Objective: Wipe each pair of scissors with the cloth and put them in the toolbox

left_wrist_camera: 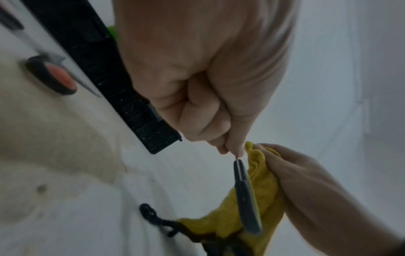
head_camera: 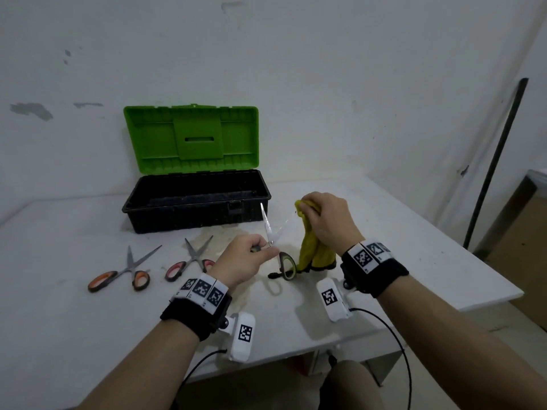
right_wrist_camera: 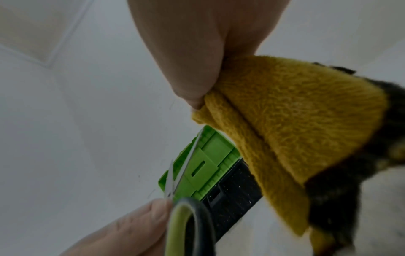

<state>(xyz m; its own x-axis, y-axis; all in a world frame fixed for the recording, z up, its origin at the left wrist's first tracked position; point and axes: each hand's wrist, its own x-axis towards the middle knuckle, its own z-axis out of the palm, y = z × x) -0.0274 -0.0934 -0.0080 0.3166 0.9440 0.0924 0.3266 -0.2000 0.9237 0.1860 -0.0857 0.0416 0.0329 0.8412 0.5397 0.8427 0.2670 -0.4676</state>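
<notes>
Nearest me, my left hand (head_camera: pixel 247 255) is curled around the green-handled scissors (head_camera: pixel 276 244), pinching them close to the pivot and holding them above the white table (head_camera: pixel 88 321). Their blades are spread in a V and point up and away toward the toolbox, while 1 black-and-green handle loop (head_camera: pixel 287 266) hangs below my fingers; the other loop is hidden inside my fist. The left wrist view shows my thumb and fingertips (left_wrist_camera: pixel 232 149) pressed on the metal just above that hanging handle.

Just to the right, my right hand (head_camera: pixel 327 223) grips the bunched top of the yellow cloth (head_camera: pixel 313 250), fingers closed around it. The cloth hangs down from my fist, its dark lower edge touching or nearly touching the table, and a black loop of cord (head_camera: pixel 275 275) lies on the table beside it. The cloth sits close to the right-hand blade tip; I cannot tell whether they touch.

To the left on the table lie 2 more pairs with their blades parted: the red-handled scissors (head_camera: pixel 189 263) near my left wrist, and the orange-handled scissors (head_camera: pixel 124 272) further left.

Beyond them stands the toolbox (head_camera: pixel 195 202), a black tray with its green lid (head_camera: pixel 192 137) raised against the white wall (head_camera: pixel 325 69). I see no scissors inside it.
</notes>
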